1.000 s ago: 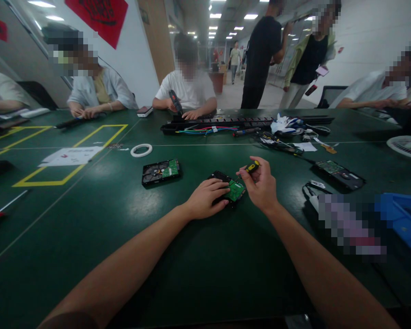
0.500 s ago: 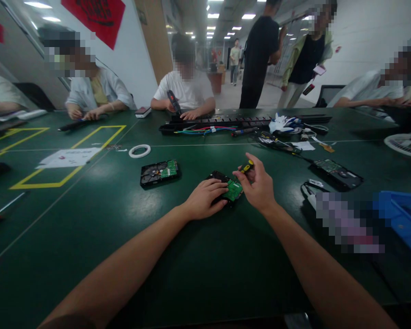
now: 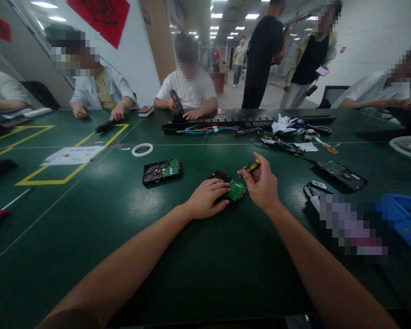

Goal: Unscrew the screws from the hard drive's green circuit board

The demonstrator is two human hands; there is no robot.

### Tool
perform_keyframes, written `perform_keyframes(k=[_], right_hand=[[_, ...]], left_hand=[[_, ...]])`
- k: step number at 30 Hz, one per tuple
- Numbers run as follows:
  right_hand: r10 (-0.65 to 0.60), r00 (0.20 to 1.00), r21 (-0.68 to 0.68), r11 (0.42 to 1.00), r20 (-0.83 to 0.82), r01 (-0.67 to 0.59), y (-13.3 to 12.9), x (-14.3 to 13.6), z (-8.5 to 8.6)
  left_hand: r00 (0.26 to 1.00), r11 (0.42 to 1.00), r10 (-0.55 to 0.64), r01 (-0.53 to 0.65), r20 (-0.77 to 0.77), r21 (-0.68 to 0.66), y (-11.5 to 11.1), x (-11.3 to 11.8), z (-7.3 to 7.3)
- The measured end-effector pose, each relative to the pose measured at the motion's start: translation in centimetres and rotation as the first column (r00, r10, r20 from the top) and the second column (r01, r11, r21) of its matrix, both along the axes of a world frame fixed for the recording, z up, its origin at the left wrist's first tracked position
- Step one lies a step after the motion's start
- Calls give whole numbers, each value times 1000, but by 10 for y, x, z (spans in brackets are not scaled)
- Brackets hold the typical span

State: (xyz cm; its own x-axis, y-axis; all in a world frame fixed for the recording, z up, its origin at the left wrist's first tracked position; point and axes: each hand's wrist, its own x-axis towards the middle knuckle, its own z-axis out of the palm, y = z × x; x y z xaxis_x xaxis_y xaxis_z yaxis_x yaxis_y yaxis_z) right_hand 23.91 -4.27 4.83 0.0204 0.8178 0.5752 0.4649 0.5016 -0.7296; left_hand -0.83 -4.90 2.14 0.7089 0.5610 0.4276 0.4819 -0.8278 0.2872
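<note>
No brand or label can be read on anything here; the white printed sheet (image 3: 71, 155) lying across a yellow taped rectangle (image 3: 68, 171) carries marks too small to make out.

The left hand (image 3: 207, 197) lies palm down with its fingers curled over a black hard drive (image 3: 228, 186), pressing it flat on the dark green tabletop (image 3: 178, 256). The drive is a slim rectangular block, lying circuit side up: its bright green circuit board (image 3: 235, 190) shows just past the fingertips. The right hand (image 3: 262, 185) is closed on a small screwdriver (image 3: 251, 167) with a stubby yellow-and-black handle, pinched between thumb and fingers and held just above the far right corner of the drive. The tip is hidden, so contact with the board cannot be told.

A second hard drive (image 3: 161, 171) lies well apart to the left, also showing a green board and a round metal centre. A third drive (image 3: 340, 174) lies to the right. A white ring of tape (image 3: 142, 149) rests beyond. Farther off, a long black tray (image 3: 226, 123) holds red and blue cables. A blue plastic bin (image 3: 406, 219) sits at the right edge.
</note>
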Motion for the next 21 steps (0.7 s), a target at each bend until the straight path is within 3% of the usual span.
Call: perform_keyframes(k=[12, 21], right_hand=[[106, 994, 44, 993, 3, -106, -6, -9, 6], [93, 992, 44, 994, 89, -97, -8, -8, 11]], left_hand=[[1000, 1000, 1, -1, -5, -25, -1, 0, 3], [1000, 1000, 2, -2, 9, -11, -2, 1, 4]])
